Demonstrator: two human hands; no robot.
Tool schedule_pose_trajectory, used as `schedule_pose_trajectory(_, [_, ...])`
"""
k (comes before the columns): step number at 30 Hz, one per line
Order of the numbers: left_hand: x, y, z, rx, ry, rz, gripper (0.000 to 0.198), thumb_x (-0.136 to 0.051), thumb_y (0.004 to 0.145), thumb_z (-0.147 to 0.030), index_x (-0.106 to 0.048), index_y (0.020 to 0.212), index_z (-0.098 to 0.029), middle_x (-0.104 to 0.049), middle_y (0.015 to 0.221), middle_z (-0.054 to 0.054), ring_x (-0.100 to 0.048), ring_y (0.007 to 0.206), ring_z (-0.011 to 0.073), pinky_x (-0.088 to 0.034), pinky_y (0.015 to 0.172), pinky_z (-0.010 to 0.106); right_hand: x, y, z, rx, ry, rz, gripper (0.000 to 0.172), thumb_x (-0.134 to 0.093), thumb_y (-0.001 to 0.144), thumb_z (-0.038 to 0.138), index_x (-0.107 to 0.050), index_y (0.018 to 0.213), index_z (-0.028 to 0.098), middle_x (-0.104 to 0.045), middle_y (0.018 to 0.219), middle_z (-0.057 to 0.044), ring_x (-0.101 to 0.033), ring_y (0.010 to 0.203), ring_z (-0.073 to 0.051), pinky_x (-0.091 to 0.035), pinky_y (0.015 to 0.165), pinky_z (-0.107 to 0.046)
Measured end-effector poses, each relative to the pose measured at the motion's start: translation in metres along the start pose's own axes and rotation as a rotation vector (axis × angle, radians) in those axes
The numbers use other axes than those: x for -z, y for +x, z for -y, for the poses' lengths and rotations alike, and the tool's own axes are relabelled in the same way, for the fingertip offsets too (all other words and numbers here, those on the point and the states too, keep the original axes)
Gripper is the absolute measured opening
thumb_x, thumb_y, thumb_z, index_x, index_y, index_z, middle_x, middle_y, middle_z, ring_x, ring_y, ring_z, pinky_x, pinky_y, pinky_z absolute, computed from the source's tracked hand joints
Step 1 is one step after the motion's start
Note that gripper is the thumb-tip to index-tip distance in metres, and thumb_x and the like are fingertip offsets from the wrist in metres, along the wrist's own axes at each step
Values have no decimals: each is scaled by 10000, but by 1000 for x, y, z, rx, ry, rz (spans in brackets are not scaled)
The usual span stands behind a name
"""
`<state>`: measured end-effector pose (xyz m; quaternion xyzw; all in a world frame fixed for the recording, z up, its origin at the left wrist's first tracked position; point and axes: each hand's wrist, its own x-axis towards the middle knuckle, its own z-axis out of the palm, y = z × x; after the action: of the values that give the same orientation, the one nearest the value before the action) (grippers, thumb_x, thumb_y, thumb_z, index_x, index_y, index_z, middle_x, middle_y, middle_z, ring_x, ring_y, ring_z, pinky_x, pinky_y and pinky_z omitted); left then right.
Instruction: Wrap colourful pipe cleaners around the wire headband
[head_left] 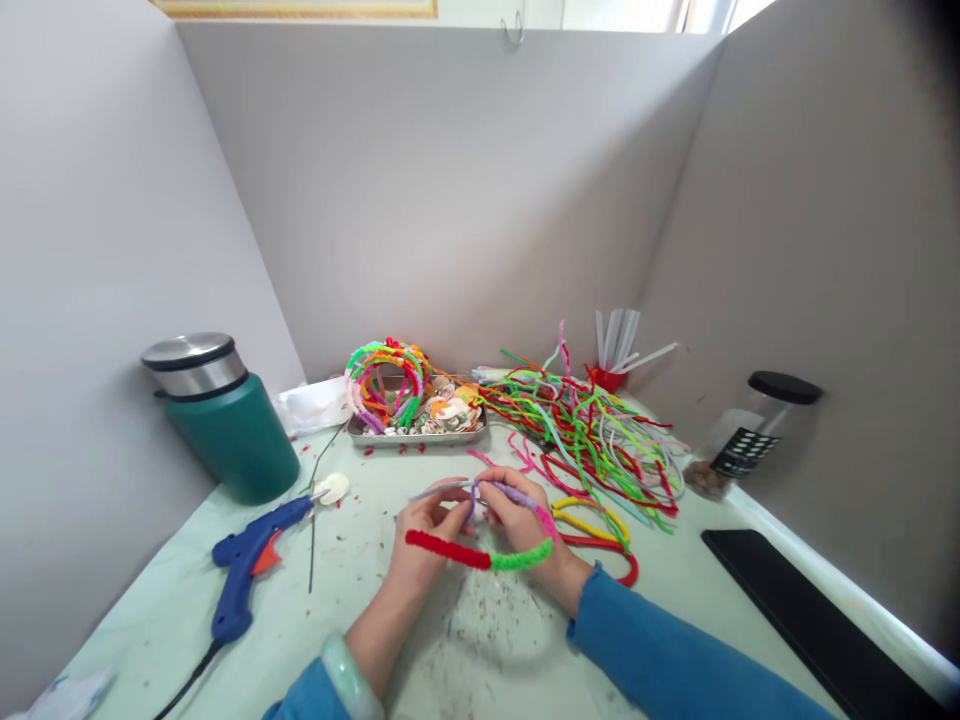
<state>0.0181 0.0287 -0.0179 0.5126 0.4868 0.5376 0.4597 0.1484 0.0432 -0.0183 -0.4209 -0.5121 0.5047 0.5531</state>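
Observation:
Both hands meet low in the middle, over the table. Between them curves a fuzzy band wrapped in pipe cleaner (448, 549), with red, green, pink and purple stretches. My right hand (521, 510) is closed on its purple part, thumb and fingertips pinching. My left hand (424, 525) is closed too, its fingertips pinching a purple pipe cleaner (472, 500) close to the right fingertips. A thin grey strip (437, 488) sticks out above the left fingers; what it is I cannot tell. The red end hangs free in front of my left wrist.
Behind my hands, a metal tray (420, 439) holds finished hoops (386, 385) and small pieces. Loose pipe cleaners (585, 420) pile to its right. A blue glue gun (244, 570) and green flask (232, 430) stand left; a jar (739, 440) and black slab (802, 610) lie right.

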Motion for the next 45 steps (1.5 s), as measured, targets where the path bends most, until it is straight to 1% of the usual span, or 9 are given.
schedule_pose_trajectory(3, [2, 0, 1, -99, 79, -59, 223, -653, 646, -310, -643, 809, -159, -666, 704, 25, -596, 509, 124, -457, 491, 205, 0, 0, 1, -10, 11, 25, 115, -606, 715, 301, -615, 758, 194, -457, 434, 48, -416, 399, -105, -301, 405, -224])
schedule_pose_trajectory(8, [7, -5, -5, -134, 253, -27, 110, -589, 707, -305, -604, 722, -197, -580, 535, -40, -525, 451, 101, -393, 449, 179, 1, -4, 6, -36, 19, 121, 101, -588, 725, 283, -618, 746, 189, -463, 433, 49, -416, 399, -100, -286, 400, -218])
schedule_pose_trajectory(14, [7, -9, -12, -205, 376, -58, 88, -577, 713, -297, -609, 725, -216, -582, 582, -33, -530, 498, 113, -389, 478, 182, 0, -5, 11, -77, 62, 158, 90, -595, 713, 270, -627, 725, 186, -484, 451, 44, -420, 395, -91, -295, 392, -207])
schedule_pose_trajectory(17, [6, -8, -13, -235, 356, -100, 89, -599, 690, -293, -632, 722, -217, -619, 630, -19, -542, 520, 121, -400, 499, 188, 0, -4, 11, -76, 78, 159, 94, -598, 706, 271, -630, 727, 185, -488, 456, 45, -423, 390, -87, -300, 387, -203])
schedule_pose_trajectory(21, [7, -9, -16, -244, 347, -96, 93, -606, 683, -286, -654, 698, -208, -631, 605, -14, -543, 521, 121, -397, 509, 188, -1, -4, 11, -79, 84, 158, 94, -600, 704, 271, -626, 723, 183, -485, 458, 48, -422, 387, -85, -293, 387, -202])
schedule_pose_trajectory(30, [12, -8, -14, -77, 174, 31, 189, -602, 719, -351, -612, 749, -165, -592, 508, -23, -537, 457, 114, -386, 460, 187, 0, -5, 9, -57, 55, 194, 131, -580, 736, 286, -610, 777, 165, -479, 464, 53, -423, 400, -82, -291, 400, -196])
schedule_pose_trajectory(36, [9, -6, -12, -24, 36, 37, 214, -608, 724, -371, -527, 708, -173, -570, 486, -40, -551, 446, 107, -395, 464, 185, -2, -11, 10, -5, -71, 200, 119, -563, 762, 275, -592, 824, 178, -499, 504, 45, -454, 450, -95, -326, 425, -199])
schedule_pose_trajectory(41, [8, -3, -12, 74, -49, -6, 240, -674, 644, -348, -515, 688, -173, -546, 453, -54, -538, 408, 107, -399, 444, 191, -3, -14, 12, 122, -161, 200, 111, -549, 775, 261, -606, 819, 176, -579, 700, -5, -513, 606, -114, -389, 528, -210])
schedule_pose_trajectory(45, [9, -1, -8, 73, -5, 16, 223, -636, 686, -366, -556, 722, -161, -570, 442, -33, -549, 431, 116, -407, 466, 195, -2, -11, 10, 9, -139, 170, 120, -555, 759, 272, -593, 793, 164, -520, 578, 24, -457, 494, -96, -347, 447, -201])
